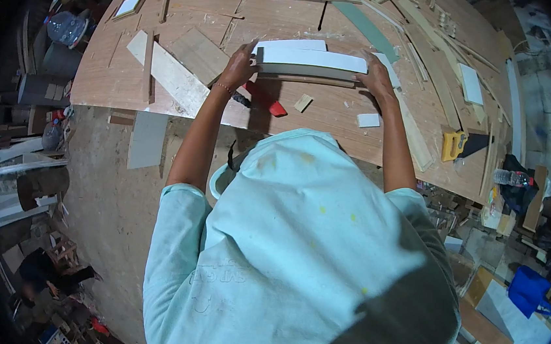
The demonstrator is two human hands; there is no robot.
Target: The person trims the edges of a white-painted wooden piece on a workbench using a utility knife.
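The left hand (237, 69) and right hand (376, 79), set wide apart, hold opposite ends of the white strips (313, 59) over the table (332, 126). These look roughly lined up; whether they are fastened, I cannot tell. The saw (453, 146) lies apart, unheld.

Woodworking workshop, large wooden worktable (200, 18), scattered offcuts (197, 57), yellow-handled saw (455, 146), stacked boards (18, 156) along one side
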